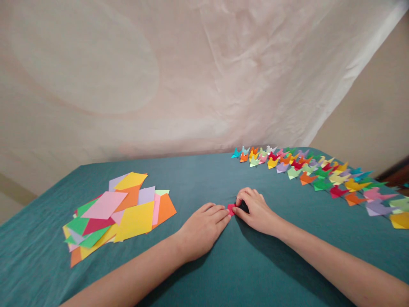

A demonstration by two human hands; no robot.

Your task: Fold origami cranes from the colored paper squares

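A small folded piece of bright pink paper (231, 209) lies on the teal cloth between my two hands, mostly covered by fingers. My left hand (204, 230) rests palm down, its fingers stretched flat and the tips on the paper's left side. With thumb and forefinger bent together, my right hand (257, 213) pinches the paper's right edge. How the paper is folded under the fingers cannot be made out.
To the left is a loose pile of coloured paper squares (134, 224). Rows of small folded paper birds (322, 184) in many colours stand along the right and back of the cloth-covered table (191, 179). A pale hanging sheet (191, 85) closes off the back.
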